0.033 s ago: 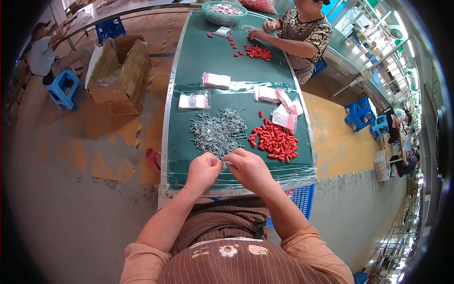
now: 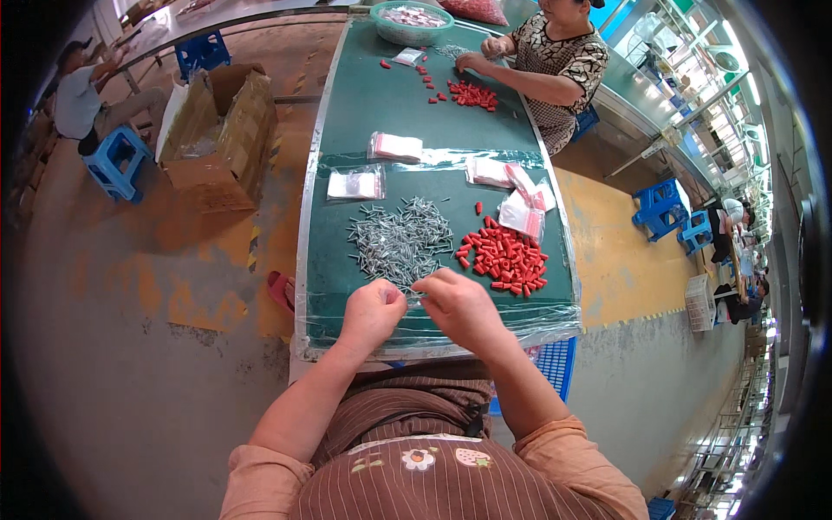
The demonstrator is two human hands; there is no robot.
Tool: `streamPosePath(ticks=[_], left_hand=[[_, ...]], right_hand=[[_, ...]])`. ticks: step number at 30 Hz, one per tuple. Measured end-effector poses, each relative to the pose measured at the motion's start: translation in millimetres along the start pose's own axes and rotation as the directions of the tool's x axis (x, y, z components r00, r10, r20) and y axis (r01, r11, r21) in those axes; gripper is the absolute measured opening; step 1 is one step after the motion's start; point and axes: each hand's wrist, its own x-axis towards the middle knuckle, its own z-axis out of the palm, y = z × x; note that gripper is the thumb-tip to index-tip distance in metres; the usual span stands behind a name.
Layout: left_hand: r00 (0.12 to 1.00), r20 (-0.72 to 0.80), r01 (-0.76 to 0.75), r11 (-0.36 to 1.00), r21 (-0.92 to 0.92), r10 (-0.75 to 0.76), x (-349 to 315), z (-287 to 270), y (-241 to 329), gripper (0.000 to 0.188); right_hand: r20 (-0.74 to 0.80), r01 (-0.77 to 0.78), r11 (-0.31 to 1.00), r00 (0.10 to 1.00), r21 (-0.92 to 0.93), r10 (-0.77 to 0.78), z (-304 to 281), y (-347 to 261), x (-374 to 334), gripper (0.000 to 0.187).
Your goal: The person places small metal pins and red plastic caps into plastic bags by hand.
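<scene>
My left hand (image 2: 373, 314) is a loose fist at the near edge of a pile of small silver screws (image 2: 400, 241). Its fingers are curled in, and whatever they hold is hidden. Just to its right, my right hand (image 2: 461, 308) has thumb and fingertips pinched together at the same edge of the pile. Anything between those fingertips is too small to make out. A small gap separates the two hands. Red plastic plugs (image 2: 503, 257) lie heaped beyond my right hand, beside the screws.
Stacks of small clear zip bags (image 2: 355, 184) lie across the green table (image 2: 433, 319), with more bags (image 2: 520, 214) behind the red plugs. A co-worker (image 2: 555, 69) handles small parts at the far right. A green basin (image 2: 411, 26) stands at the far end; an open carton (image 2: 217, 139) sits left.
My right hand has shifted slightly to the right, away from my left hand, opening a small gap between them. My left hand stays in place.
</scene>
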Motion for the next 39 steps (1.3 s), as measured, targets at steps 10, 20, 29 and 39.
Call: streamPosePath(ticks=[10, 20, 29, 39], left_hand=[[0.925, 0.218, 0.377, 0.807, -0.454, -0.31, 14.9, -12.7, -13.3, 0.008], [0.903, 0.265, 0.429, 0.759, -0.491, -0.339, 11.6, -14.6, -22.1, 0.007], [0.954, 0.137, 0.298, 0.901, -0.316, -0.268, 4.9, -5.3, -25.6, 0.01], [0.983, 0.089, 0.177, 0.944, -0.277, -0.158, 1.7, 0.0, -32.2, 0.009]], right_hand=[[-0.14, -0.18, 0.931, 0.98, -0.317, 0.142, 8.8, 91.4, 0.9, 0.025], [-0.104, -0.139, 0.901, 0.989, -0.412, 0.105, 19.1, 118.7, 19.6, 0.009], [0.074, -0.197, 0.829, 0.959, -0.523, 0.274, 4.9, 104.2, 30.7, 0.018], [0.055, -0.149, 0.824, 0.976, -0.547, 0.213, 7.0, 102.3, 17.5, 0.012]])
